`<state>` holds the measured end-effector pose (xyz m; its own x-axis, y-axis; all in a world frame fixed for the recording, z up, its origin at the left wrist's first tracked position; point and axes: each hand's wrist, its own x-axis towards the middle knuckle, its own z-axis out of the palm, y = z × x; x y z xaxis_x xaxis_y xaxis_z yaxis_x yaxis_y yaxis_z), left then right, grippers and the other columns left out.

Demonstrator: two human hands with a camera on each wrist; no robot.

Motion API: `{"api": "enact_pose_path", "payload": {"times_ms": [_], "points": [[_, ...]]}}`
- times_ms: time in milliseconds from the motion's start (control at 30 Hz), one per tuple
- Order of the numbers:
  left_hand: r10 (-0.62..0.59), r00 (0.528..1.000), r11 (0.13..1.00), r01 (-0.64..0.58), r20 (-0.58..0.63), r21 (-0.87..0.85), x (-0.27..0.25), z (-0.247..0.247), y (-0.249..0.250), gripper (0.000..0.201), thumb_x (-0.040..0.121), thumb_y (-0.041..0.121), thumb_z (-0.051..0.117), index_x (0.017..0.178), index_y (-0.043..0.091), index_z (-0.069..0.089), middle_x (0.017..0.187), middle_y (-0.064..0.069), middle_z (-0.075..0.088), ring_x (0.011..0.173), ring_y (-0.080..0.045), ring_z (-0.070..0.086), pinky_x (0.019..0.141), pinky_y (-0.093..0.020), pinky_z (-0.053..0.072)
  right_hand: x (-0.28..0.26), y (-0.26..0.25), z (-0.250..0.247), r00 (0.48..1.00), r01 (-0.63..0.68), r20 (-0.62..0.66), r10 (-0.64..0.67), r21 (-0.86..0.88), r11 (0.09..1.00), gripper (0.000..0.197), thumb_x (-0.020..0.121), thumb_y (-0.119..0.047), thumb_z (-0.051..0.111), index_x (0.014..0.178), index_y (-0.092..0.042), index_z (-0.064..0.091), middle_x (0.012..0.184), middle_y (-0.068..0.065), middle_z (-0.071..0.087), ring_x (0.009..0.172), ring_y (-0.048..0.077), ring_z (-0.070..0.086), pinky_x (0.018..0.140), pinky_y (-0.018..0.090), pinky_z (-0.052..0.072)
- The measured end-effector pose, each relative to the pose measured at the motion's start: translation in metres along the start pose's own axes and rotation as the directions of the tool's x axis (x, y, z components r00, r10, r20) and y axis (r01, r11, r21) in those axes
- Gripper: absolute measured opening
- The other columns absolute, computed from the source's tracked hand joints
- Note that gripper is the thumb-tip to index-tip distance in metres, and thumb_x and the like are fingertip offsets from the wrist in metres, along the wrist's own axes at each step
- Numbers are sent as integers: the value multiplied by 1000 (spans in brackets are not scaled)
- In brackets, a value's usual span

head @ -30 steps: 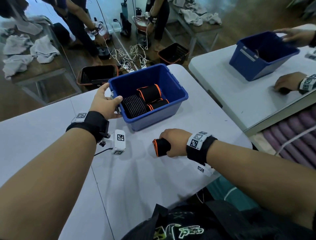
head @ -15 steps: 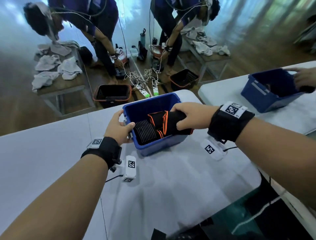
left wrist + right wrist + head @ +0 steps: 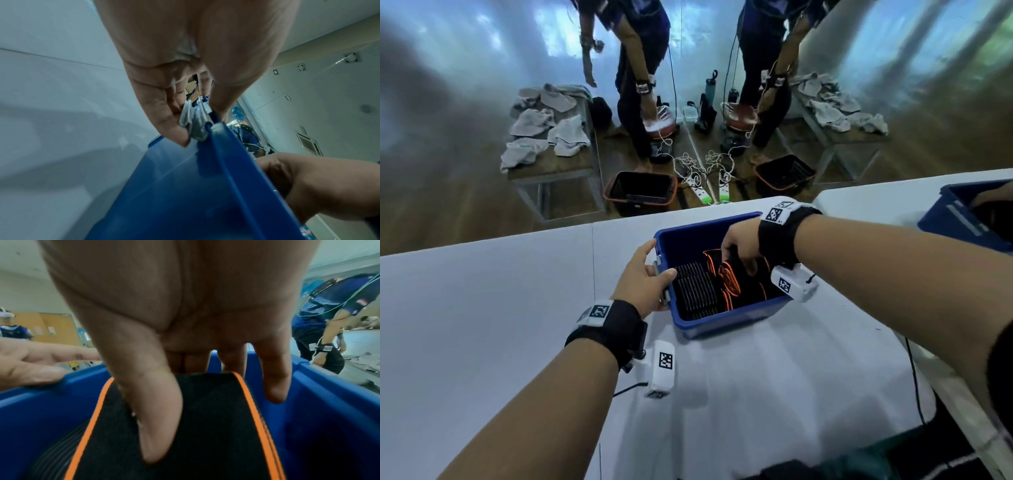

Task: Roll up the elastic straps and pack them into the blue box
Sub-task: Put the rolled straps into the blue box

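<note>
Right hand fingers grip a rolled black orange-edged elastic strap inside the blue plastic box; left hand fingers clasp its rim.

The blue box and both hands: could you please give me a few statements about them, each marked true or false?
1. The blue box stands on the white table. True.
2. The left hand lies flat on the table, away from the box. False: it grips the box's left rim at the grey latch.
3. The right hand reaches inside the box. True.
4. The right hand holds nothing. False: it holds an orange-edged rolled strap.
5. The box is empty. False: rolled black straps lie in its left part.
</note>
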<state>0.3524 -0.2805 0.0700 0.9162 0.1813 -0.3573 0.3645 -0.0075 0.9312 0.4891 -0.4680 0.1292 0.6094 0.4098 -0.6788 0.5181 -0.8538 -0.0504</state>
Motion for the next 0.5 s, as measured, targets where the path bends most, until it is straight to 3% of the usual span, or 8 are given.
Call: {"api": "enact_pose_path", "payload": {"times_ms": [133,200,400,500], "points": [[5,1000,1000,-4,-12,25,1,-1,-1,66,98,3,59,150,36,36,86,-11,64,81,-22,69,54,-39,60,20,-8,1,1000,-29,-14,28,-122,992,58,65,-8,87,118,-18,68,106,1,70,92,22,64,78,32,56],[5,1000,1000,-5,-8,28,2,-2,-3,66,98,4,60,150,36,37,88,-11,65,82,-23,69,58,-45,62,26,-11,2,999,-35,-45,28,-175,984,62,64,-13,88,121,-19,66,110,2,70,98,26,66,86,39,58],[15,1000,999,-15,-8,39,4,-5,-5,66,98,6,61,150,36,36,93,-12,67,86,-24,70,61,-48,63,32,-14,7,1000,-21,-22,16,-212,977,64,64,-15,89,123,-18,65,113,5,69,101,28,66,88,43,58],[17,1000,999,-16,-12,42,4,-4,-6,66,98,7,60,151,36,35,95,-10,68,87,-22,71,60,-44,63,30,-16,10,1000,-31,-11,29,-223,974,60,65,-15,88,121,-16,66,110,6,70,98,28,67,85,43,59]]}}
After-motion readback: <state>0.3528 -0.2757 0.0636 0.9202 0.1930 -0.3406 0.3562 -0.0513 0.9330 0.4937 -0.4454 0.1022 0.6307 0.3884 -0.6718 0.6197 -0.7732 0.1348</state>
